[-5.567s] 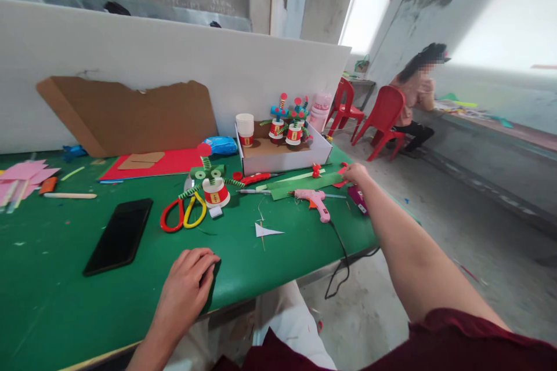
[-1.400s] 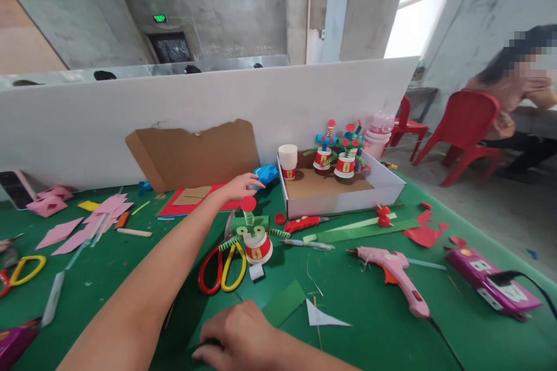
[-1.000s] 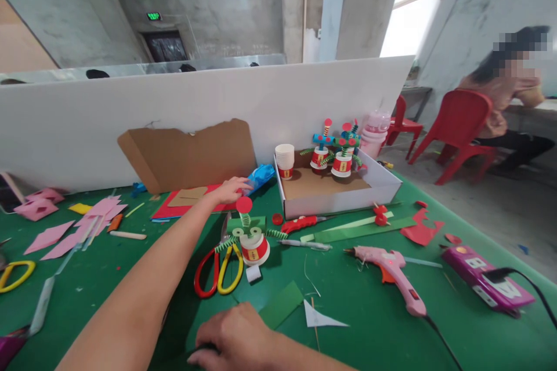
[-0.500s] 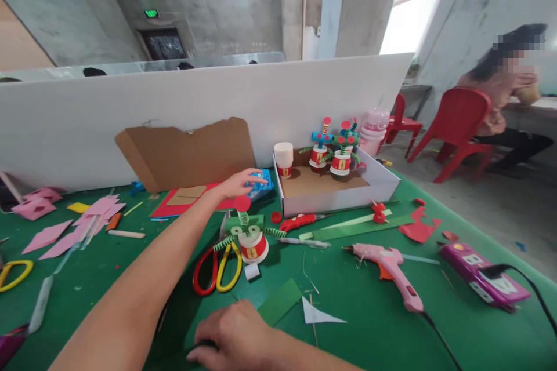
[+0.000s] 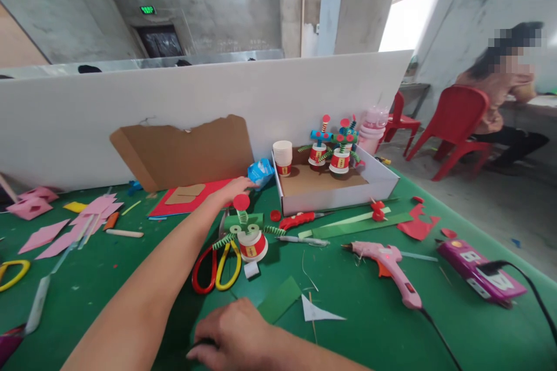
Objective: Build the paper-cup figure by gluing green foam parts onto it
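Note:
My left hand [image 5: 237, 190] reaches far across the table, fingers stretched forward and partly hidden, beside a blue plastic packet [image 5: 261, 173] and over the edge of red sheets [image 5: 159, 206]. Near the front edge, my right hand [image 5: 232, 330] is closed around something dark that I cannot make out. Between my hands stands a paper-cup figure [image 5: 253, 246] with a green tube, coiled green paper arms and a red disc on top. Scissors [image 5: 204, 272] with red and yellow handles lie behind it. A green paper strip [image 5: 281, 299] lies by my right hand.
A white box [image 5: 335, 200] holds stacked cups [image 5: 282, 156] and several finished figures [image 5: 340, 159]. To the right lie a pink glue gun [image 5: 387, 258], its cord and a purple power strip [image 5: 481, 274]. Pink paper pieces [image 5: 96, 211] are at left. A person [image 5: 496, 93] sits beyond.
My left hand has drawn back and down from the blue packet, which now shows more fully. My right hand stays in place. The view has shifted slightly.

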{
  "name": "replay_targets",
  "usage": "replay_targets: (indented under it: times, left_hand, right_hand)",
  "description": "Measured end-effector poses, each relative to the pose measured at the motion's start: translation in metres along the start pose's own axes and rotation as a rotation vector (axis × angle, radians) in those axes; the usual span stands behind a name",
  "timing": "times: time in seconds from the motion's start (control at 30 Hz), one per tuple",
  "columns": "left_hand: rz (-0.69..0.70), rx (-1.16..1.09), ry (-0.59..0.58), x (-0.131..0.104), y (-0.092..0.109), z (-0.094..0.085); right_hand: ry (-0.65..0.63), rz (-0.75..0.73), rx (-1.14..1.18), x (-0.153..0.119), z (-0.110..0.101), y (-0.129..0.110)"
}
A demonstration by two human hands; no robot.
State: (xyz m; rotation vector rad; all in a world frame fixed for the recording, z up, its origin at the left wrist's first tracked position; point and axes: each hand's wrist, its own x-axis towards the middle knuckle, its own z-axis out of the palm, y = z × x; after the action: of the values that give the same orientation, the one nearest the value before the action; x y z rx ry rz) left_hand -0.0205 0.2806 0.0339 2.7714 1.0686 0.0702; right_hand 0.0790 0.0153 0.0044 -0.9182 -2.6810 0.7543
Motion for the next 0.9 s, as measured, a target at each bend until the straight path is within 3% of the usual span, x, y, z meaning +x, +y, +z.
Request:
replay_targets:
  times: [0.1, 0.2, 0.4, 0.57, 0.73, 0.9]
  left_hand:
    - [-0.009, -0.083, -0.014, -0.001, 0.006, -0.003]
    - [-0.1, -0.119, -0.019, -0.019, 0.009, -0.011]
    - [-0.291, 0.052, 0.118, -0.094, 0.014, -0.032]
    - [-0.568, 0.113, 0.347, -0.144, 0.007, -0.051]
    - [-0.682, 0.073, 0.503, -0.145, -0.011, -0.069]
    - [-0.717, 0.192, 0.461, -0.123, -0.034, -0.084]
  right_hand:
    - [0.0, -0.001, -0.006, -0.001, -0.002, 0.0]
    - [-0.001, -0.008, -0.012, -0.001, -0.004, 0.0]
    - [0.021, -0.017, -0.004, -0.001, -0.004, 0.0]
    - [0.053, -0.007, 0.004, 0.0, -0.001, 0.003]
    - [0.069, 0.008, 0.025, 0.0, -0.001, 0.003]
    - [0.064, 0.026, 0.039, -0.001, -0.002, 0.002]
